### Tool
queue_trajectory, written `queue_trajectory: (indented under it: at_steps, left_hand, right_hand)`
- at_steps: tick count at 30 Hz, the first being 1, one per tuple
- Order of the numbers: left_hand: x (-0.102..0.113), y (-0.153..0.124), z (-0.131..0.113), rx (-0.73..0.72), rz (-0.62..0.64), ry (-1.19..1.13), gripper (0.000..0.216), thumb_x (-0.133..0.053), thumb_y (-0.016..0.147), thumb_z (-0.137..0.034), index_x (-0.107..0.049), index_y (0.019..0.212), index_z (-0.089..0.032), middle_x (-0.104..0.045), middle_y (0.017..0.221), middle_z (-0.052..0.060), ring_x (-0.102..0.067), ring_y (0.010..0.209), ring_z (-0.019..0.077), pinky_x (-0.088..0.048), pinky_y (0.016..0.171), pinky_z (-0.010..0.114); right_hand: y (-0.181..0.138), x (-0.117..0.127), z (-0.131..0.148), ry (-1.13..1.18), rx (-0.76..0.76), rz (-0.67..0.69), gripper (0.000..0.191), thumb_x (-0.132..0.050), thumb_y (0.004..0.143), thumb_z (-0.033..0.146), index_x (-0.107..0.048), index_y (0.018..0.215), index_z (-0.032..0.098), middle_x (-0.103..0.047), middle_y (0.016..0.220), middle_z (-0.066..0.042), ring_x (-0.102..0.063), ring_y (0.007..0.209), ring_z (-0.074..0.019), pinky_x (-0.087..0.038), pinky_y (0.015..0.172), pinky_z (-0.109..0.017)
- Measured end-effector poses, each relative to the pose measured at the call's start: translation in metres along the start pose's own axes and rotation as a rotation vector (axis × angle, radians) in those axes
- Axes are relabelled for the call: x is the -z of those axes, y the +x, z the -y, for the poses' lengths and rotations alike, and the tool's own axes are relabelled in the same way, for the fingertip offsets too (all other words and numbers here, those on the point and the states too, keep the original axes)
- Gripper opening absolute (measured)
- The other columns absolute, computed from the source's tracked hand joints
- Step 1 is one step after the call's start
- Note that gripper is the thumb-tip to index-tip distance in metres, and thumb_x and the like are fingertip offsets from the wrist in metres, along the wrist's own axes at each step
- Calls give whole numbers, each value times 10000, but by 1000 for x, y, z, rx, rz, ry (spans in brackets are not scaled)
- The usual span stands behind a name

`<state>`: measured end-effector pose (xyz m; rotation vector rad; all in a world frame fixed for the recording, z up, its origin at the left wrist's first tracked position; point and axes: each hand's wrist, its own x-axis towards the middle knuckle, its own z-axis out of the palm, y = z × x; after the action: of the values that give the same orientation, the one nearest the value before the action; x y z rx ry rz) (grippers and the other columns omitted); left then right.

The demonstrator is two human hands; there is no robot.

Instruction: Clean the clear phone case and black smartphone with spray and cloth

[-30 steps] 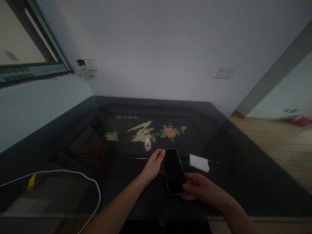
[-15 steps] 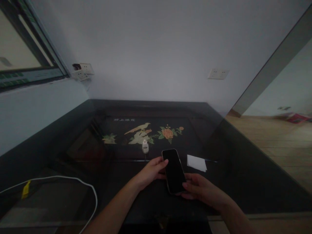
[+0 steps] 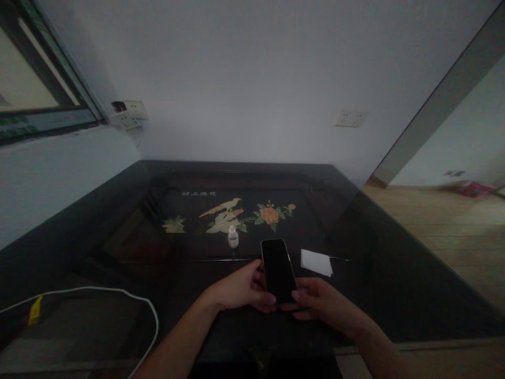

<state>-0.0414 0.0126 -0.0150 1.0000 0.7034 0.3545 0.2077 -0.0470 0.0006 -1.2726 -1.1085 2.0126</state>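
Note:
A dark smartphone (image 3: pixel 277 268) with a black screen is held between my two hands, just above the black table. My left hand (image 3: pixel 246 287) grips its left side, with the thumb at the lower left corner and the other fingers partly hidden behind. At the lower right edge, my right hand (image 3: pixel 319 300) pinches the phone between thumb and fingers. A small white bottle (image 3: pixel 233 237) stands upright beyond my left hand. To the right of the phone lies a white piece of paper or cloth (image 3: pixel 316 262), apart from my hands.
The glossy black table (image 3: pixel 379 252) bears an inlaid bird and flower picture (image 3: pixel 270 215). A white cable (image 3: pixel 118 289) with a yellow tag (image 3: pixel 35 310) curves across the left front. Wall sockets (image 3: pixel 351 118) sit above the table; wooden floor (image 3: pixel 410 216) shows at right.
My left thumb has moved from the upper left of the phone's screen down to its lower left corner. My right hand keeps its grip. The view has shifted slightly.

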Motion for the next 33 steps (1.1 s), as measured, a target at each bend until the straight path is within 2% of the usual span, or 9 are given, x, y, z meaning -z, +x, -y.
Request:
queue_trajectory:
  at_steps: [8, 14, 24, 27, 29, 33]
  left_hand:
    - [2, 1, 4, 0, 11, 35, 720, -898, 653, -171, -489, 1245, -186, -681, 1065, 89, -754, 825, 218, -613, 742, 367]
    - [2, 1, 4, -18, -4, 66, 686, -879, 676, -174, -478, 1231, -194, -685, 1053, 77, -761, 837, 228, -617, 732, 360]
    - [3, 0, 1, -23, 6, 114, 664, -876, 684, -213, -473, 1212, -193, -686, 1046, 88, -753, 835, 228, -618, 683, 349]
    - [1, 0, -2, -16, -4, 138, 655, -882, 697, -284, -478, 1205, -194, -697, 1052, 93, -752, 818, 217, -610, 664, 322]
    - [0, 2, -2, -15, -45, 157, 585, -835, 759, -392, -481, 1180, -192, -711, 1007, 88, -749, 766, 205, -599, 629, 302]
    - [0, 11, 2, -38, -209, 177, 450, -550, 934, -603, -423, 1112, -209, -700, 743, 35, -718, 595, 205, -565, 504, 283]
  right_hand:
    - [4, 0, -5, 5, -67, -59, 554, -870, 766, 474, -678, 1138, 110, -777, 1135, -160, -755, 1073, -246, -588, 838, -241]
    - [6, 2, -6, -67, -45, -88, 518, -840, 799, 494, -678, 1104, 108, -795, 1072, -153, -772, 1011, -220, -580, 780, -209]
    - [9, -1, -6, -99, -21, -66, 514, -807, 829, 512, -678, 1154, 134, -777, 1137, -140, -754, 1069, -226, -581, 807, -218]
    - [9, -2, -6, -104, -16, -66, 527, -807, 825, 518, -671, 1163, 137, -771, 1155, -143, -755, 1058, -224, -585, 807, -229]
    - [9, -3, -6, -113, -15, -69, 525, -804, 823, 525, -674, 1154, 139, -772, 1144, -138, -761, 1030, -216, -585, 788, -223]
    - [10, -7, -5, -169, 7, -81, 487, -771, 842, 545, -698, 1118, 151, -760, 1136, -116, -763, 940, -182, -575, 708, -190]
